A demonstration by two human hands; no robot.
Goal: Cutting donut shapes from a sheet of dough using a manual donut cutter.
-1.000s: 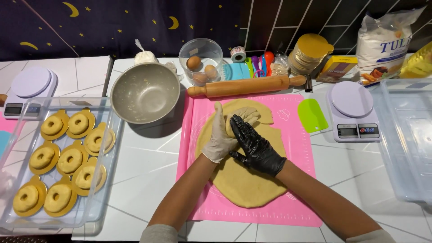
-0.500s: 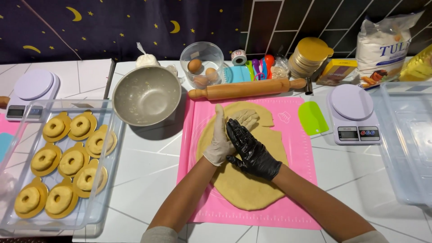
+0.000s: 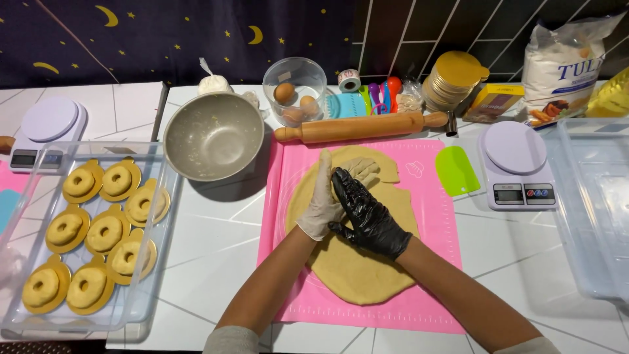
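Both hands press together over the dough sheet [image 3: 357, 262] — left hand [image 3: 322, 196] in a white glove, fingers straight, right hand [image 3: 367, 213] in a black glove cupped against it; whether they hold anything I cannot tell — dough runs lengthwise toward the person.

Tan dough [image 3: 357, 269] on pink mat [image 3: 432, 308]; gloves white [image 3: 322, 200] and black [image 3: 367, 213].

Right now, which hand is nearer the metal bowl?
Left. The left hand, white-gloved, lies on the dough toward the metal bowl; the right hand, black-gloved, sits farther away.

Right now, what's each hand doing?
Left hand: white glove, fingers open, flat against the right hand over the dough.
Right hand: black glove, open, holding nothing visible.
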